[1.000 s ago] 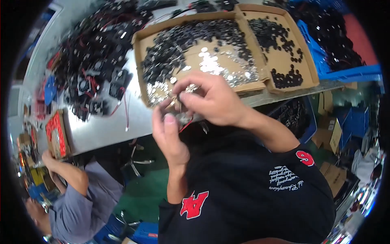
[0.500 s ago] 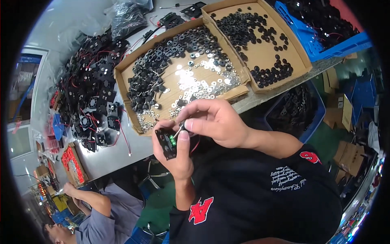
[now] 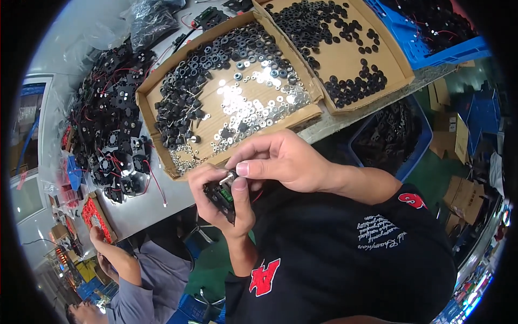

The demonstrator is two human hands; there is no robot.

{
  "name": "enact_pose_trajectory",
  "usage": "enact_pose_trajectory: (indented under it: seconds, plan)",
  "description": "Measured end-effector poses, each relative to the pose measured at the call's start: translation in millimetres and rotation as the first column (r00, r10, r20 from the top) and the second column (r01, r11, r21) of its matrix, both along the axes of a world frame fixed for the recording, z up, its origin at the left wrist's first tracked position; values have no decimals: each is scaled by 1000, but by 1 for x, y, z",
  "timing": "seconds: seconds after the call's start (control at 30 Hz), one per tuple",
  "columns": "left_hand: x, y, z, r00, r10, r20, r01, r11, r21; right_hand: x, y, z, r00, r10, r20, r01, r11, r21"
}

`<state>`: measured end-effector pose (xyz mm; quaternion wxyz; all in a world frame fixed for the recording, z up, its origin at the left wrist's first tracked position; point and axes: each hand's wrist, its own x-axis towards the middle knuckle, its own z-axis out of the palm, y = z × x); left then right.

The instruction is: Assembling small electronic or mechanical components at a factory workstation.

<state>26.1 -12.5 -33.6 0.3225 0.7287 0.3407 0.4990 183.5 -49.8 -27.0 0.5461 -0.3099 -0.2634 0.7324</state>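
My left hand (image 3: 241, 216) grips a black plate-like part with a green circuit board (image 3: 220, 198), its thumb along the near side and its fingers around the far side. My right hand (image 3: 288, 166) has thumb and forefinger pinched at the upper edge of that part. At their tips is a small shiny metal piece (image 3: 229, 177) with a shaft, which seems to sit against the assembly; its exact kind is partly hidden. Just beyond my hands lies a cardboard tray (image 3: 213, 102) holding black knobs with metal shafts (image 3: 178, 108), nuts and washers (image 3: 253, 108).
A second cardboard tray (image 3: 353, 54) with black round caps adjoins on the right, then a blue crate (image 3: 453, 56). Black fan assemblies with red wires (image 3: 110, 129) are heaped at left. A blue bin (image 3: 423, 143) stands below the table edge. Another person (image 3: 140, 286) works at lower left.
My hands and the black part have shifted slightly left, and the part is tilted differently. The shiny piece now sits closer to the plate's upper edge. The trays appear shifted left in view.
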Motion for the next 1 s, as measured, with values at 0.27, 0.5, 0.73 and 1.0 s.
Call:
enact_pose_trajectory:
  seconds: [0.27,0.5,0.73,1.0]
  plan:
    - [1,-1,-12,971,-187,151,230,904,-360,97,11,10,-191,-571,799,301,740,601]
    - [-1,-5,-5,899,-155,410,388,715,-581,149,28,-23,-72,-336,939,267,901,343]
    - [-7,-7,1,938,-182,294,325,756,-568,142,17,12,47,-459,887,454,801,390]
    - [-6,-8,10,969,-243,48,245,912,-329,43,-8,30,894,-197,403,130,974,186]
